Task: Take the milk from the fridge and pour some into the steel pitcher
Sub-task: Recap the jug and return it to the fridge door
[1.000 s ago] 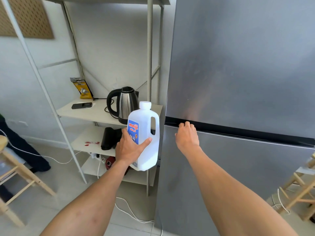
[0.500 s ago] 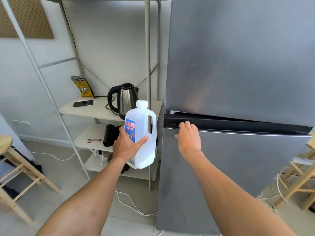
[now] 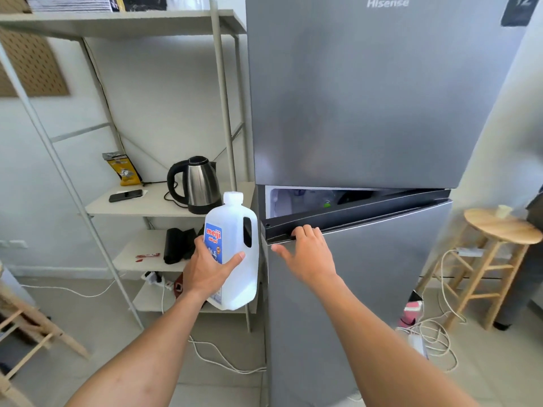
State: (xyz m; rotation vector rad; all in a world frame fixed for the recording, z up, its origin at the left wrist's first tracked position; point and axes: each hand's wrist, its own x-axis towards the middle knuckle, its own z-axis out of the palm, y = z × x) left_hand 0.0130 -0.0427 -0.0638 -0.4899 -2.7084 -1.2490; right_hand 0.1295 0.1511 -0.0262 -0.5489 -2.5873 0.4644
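My left hand (image 3: 210, 268) is wrapped around a white plastic milk jug (image 3: 236, 259) with a blue "meiji" label and a white cap, held upright left of the fridge. The tall grey fridge (image 3: 367, 98) fills the middle and right. Its lower door (image 3: 367, 289) stands ajar, with a gap at the top left showing the white inside. My right hand (image 3: 307, 254) grips the dark top edge of that lower door, fingers hooked over it. No steel pitcher is in view.
A grey shelf rack (image 3: 141, 205) left of the fridge carries a steel kettle (image 3: 197, 183), a phone (image 3: 125, 195) and a yellow bag (image 3: 123, 168). A wooden stool (image 3: 496, 233) stands to the right, cables (image 3: 435, 336) on the floor beside it. Another wooden stool (image 3: 26, 327) at far left.
The lower fridge door has swung from shut to ajar with my right hand on its top edge. The jug stays in my left hand. The view has lifted to show more of the fridge.
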